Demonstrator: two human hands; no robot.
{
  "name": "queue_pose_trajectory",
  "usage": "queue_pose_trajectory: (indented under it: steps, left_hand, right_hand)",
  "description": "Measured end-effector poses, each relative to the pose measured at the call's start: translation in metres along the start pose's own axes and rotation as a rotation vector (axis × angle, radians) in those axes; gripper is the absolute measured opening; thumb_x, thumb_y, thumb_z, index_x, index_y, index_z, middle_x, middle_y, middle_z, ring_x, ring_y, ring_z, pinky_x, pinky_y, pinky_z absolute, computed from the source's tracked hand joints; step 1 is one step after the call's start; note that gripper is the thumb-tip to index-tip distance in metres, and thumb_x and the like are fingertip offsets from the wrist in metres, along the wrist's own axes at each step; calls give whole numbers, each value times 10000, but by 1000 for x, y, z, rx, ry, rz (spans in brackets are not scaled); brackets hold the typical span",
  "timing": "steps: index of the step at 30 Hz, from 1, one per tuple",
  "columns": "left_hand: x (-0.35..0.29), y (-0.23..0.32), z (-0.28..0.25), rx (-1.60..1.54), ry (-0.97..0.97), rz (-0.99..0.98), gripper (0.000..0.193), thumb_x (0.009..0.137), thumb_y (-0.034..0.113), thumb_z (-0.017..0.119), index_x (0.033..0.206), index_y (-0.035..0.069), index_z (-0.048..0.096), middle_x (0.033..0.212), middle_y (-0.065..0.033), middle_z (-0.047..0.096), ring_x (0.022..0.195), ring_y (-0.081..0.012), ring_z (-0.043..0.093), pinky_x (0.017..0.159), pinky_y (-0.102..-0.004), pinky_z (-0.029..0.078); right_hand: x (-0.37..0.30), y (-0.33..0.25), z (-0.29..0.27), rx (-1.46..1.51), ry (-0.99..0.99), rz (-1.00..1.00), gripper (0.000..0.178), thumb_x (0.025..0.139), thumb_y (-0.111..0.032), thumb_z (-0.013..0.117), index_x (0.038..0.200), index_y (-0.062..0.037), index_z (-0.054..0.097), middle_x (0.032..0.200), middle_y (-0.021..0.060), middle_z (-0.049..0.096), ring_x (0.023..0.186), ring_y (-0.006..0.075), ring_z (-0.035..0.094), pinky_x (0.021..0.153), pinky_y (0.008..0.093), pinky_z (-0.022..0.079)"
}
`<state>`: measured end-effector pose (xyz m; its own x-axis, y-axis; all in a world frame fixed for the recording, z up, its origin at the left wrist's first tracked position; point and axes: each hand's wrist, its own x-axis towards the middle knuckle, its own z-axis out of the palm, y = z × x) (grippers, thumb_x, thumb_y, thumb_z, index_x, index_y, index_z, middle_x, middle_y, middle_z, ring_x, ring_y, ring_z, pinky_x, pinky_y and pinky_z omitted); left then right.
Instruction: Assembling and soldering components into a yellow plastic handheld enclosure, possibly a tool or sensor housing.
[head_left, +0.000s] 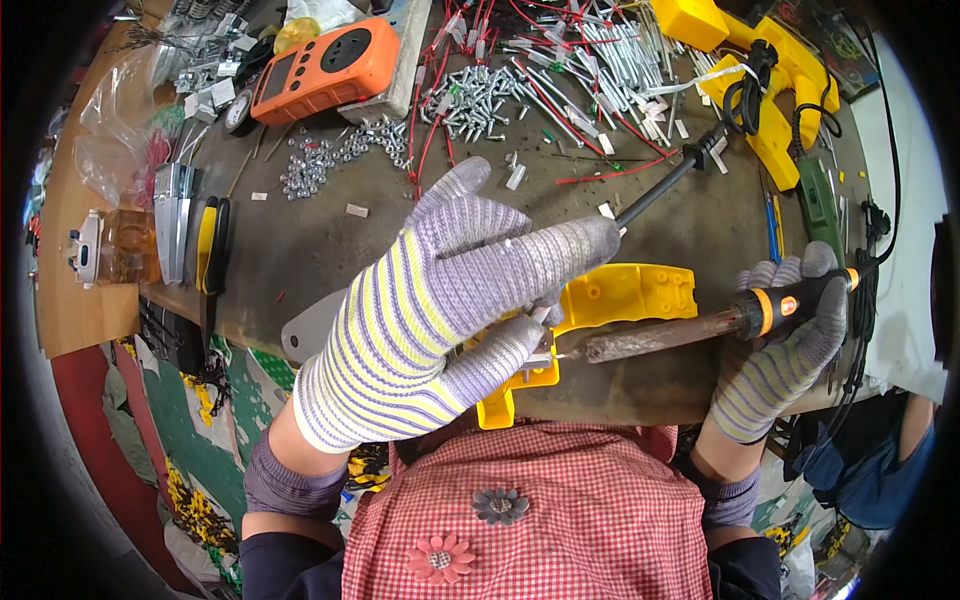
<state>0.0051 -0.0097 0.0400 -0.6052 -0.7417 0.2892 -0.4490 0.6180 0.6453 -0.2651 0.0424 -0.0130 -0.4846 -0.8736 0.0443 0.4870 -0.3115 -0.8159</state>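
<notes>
My left hand [450,280], in a striped knit glove, bends over a yellow plastic housing half [630,292]. Its thumb and fingers close around a small part mostly hidden beneath them; a bit of silvery metal [541,355] shows below the thumb. Against the index fingertip lies the end of a black cable [655,193] with a ribbed sleeve. Gloved too, my right hand [785,350] grips a soldering iron [760,312] by its black handle with orange bands and a glowing light. The iron's thin tip points left and reaches the metal part, touching or nearly so.
Beyond my hands lie piles of screws [470,100], nuts [312,168], metal rods [625,55] and red wires [430,150]. An orange meter [325,70] sits far left, yellow-handled scissors [210,245] nearer. Yellow gun-shaped housings [775,130] and a black cord [893,130] occupy the right.
</notes>
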Motion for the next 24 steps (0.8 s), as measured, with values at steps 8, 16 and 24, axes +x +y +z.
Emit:
queue_pose_trajectory:
  steps: [8, 16, 24]
  left_hand:
    - [3, 1, -2, -36, -12, -4, 487, 737, 38, 749, 1220, 73, 692, 835, 6, 703, 831, -211, 680, 1168, -550, 300]
    - [2, 4, -1, -48, 14, -44, 464, 719, 14, 760, 1174, 92, 721, 872, -1, 702, 851, -203, 671, 1167, -571, 307]
    - [5, 4, -4, 43, -64, -23, 438, 734, 18, 761, 1165, 92, 732, 887, -10, 702, 861, -196, 678, 1165, -569, 316]
  right_hand:
    - [-1, -2, 13, -49, 167, -19, 335, 980, -362, 620, 1085, -46, 589, 699, 16, 531, 591, 137, 496, 582, 297, 409]
    - [-3, -3, 18, -88, 192, -31, 279, 988, -340, 621, 1036, -74, 553, 712, -20, 496, 542, 98, 460, 547, 278, 378]
    - [-1, -1, 13, -63, 134, -55, 284, 992, -339, 616, 1025, -69, 536, 722, -11, 518, 557, 110, 474, 559, 282, 389]
